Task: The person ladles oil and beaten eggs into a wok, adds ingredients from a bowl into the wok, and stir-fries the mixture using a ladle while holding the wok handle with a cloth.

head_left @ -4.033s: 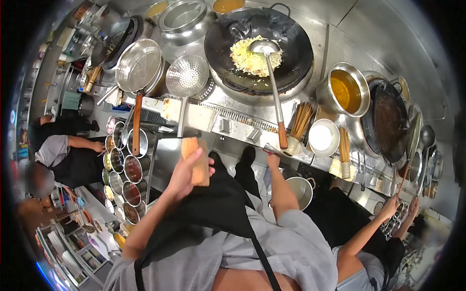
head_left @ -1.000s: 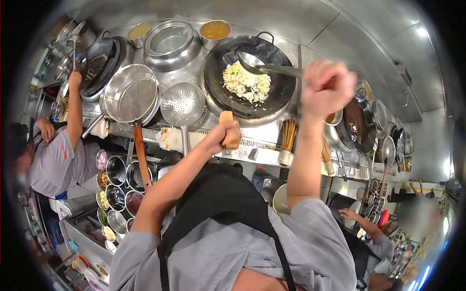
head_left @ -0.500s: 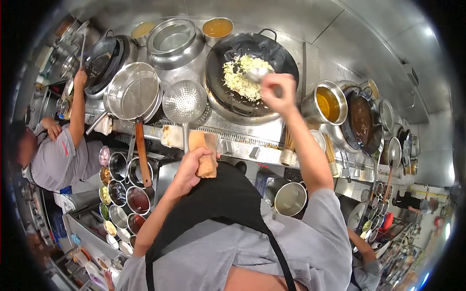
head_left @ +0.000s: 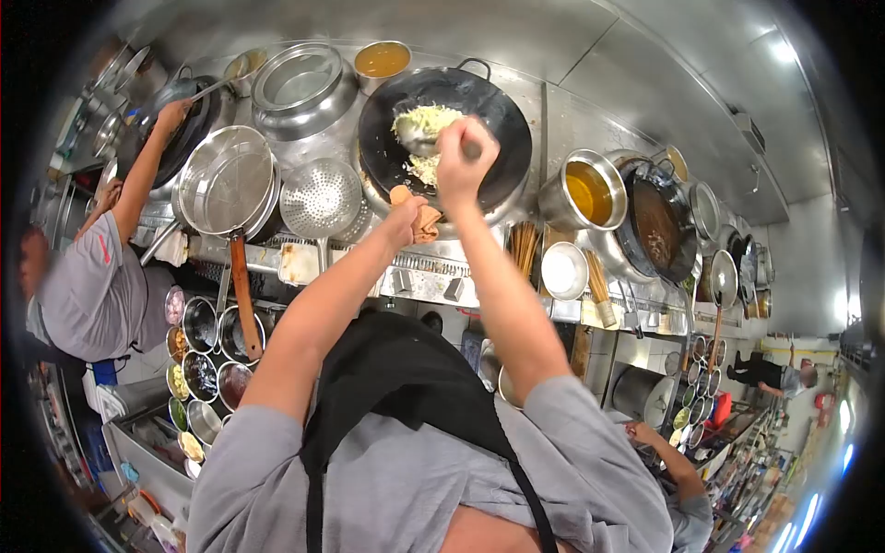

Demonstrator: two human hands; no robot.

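Note:
My left hand (head_left: pixel 406 224) is closed around a folded tan cloth (head_left: pixel 427 222) at the front rim of the black wok (head_left: pixel 502 129). Over the wok, my right hand (head_left: pixel 466 158) grips the handle of a metal ladle (head_left: pixel 418 140). The ladle's bowl lies in the pale yellow fried rice (head_left: pixel 428 120), part of which sits nearer the front of the wok behind my right hand. Whether the cloth wraps the wok's near rim cannot be made out.
Left of the wok are a perforated skimmer (head_left: pixel 321 197) and a wire strainer (head_left: pixel 226 180). To the right stand a pot of yellow oil (head_left: pixel 588 192), a white bowl (head_left: pixel 564 269) and a second wok (head_left: pixel 656 226). A co-worker (head_left: pixel 101 286) works at the far left.
My left hand has gone forward with the cloth from the counter's front edge to the wok's rim. My right hand and ladle have shifted left, and the rice is now split into two parts.

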